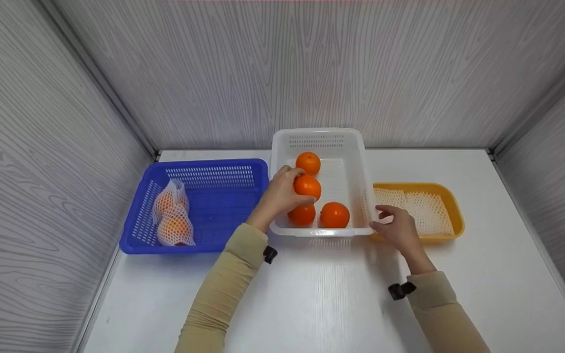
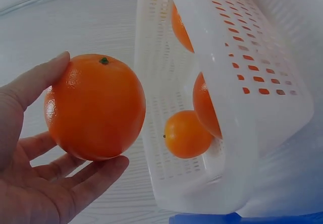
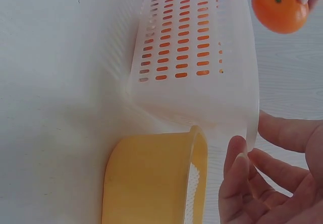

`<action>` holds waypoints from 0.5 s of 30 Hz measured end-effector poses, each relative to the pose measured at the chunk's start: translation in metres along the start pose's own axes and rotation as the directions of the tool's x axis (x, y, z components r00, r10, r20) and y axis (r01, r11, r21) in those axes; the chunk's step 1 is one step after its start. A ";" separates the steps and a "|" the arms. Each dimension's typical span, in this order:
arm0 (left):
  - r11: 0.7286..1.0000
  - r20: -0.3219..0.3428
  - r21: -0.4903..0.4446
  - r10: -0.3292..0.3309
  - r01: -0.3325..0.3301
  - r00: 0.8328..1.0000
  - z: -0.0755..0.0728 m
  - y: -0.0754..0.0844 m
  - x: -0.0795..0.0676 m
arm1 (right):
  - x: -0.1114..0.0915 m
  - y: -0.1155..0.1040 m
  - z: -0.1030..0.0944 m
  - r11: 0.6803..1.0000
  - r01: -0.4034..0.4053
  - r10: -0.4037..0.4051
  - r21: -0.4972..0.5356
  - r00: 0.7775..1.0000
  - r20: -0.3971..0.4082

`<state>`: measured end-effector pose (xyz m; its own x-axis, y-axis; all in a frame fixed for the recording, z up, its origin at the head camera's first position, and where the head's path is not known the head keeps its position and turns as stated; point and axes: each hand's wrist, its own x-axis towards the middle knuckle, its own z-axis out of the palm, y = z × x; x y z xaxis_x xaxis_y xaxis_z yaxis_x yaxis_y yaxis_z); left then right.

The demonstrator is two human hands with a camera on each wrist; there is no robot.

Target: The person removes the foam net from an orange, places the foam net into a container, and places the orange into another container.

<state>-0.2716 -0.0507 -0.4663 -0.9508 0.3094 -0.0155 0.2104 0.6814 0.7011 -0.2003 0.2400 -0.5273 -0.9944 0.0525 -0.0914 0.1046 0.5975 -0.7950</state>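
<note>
My left hand (image 1: 281,195) holds an orange (image 1: 308,188) above the white basket (image 1: 317,131), its thumb and fingers around the fruit. In the left wrist view that orange (image 2: 96,108) shows a small green stem spot. Three more oranges lie inside the white basket: one orange (image 1: 308,163) towards the back, another orange (image 1: 301,215) at front left, a third orange (image 1: 335,215) at front right. At the basket's front right corner, my right hand (image 1: 400,229) pinches the rim between thumb and fingers; the right wrist view shows the hand (image 3: 282,183) there.
To the left stands a blue basket (image 1: 223,211) with two fruits in white foam nets (image 1: 174,230). A yellow tray (image 1: 454,211) holding white foam nets (image 1: 427,211) sits right of the white basket. Walls bound the white table (image 1: 321,304) at the back and sides.
</note>
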 end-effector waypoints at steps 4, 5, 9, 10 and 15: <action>0.999 0.003 0.033 -0.036 0.036 0.999 0.005 -0.003 0.010 | 0.001 0.001 0.001 1.000 -0.008 0.008 0.026 1.000 0.001; 0.998 -0.001 0.039 -0.044 0.044 0.999 0.006 -0.003 0.012 | 0.001 0.001 0.001 0.999 -0.007 0.007 0.031 1.000 0.001; 0.992 -0.021 0.111 -0.058 0.060 0.998 0.012 -0.007 0.022 | 0.000 0.002 0.002 0.999 -0.005 0.005 0.036 1.000 -0.007; 0.989 -0.023 0.131 -0.062 0.065 0.998 0.013 -0.007 0.024 | 0.000 0.002 0.002 0.999 -0.002 0.003 0.035 1.000 -0.011; 0.978 -0.003 0.180 -0.109 0.108 0.994 0.018 -0.008 0.035 | -0.001 0.002 0.003 1.000 0.015 -0.014 0.027 1.000 -0.025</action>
<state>-0.3027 -0.0328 -0.4853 -0.9688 0.2312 -0.0892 0.1443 0.8190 0.5553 -0.1989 0.2389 -0.5305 -0.9958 0.0643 -0.0650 0.0902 0.5767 -0.8119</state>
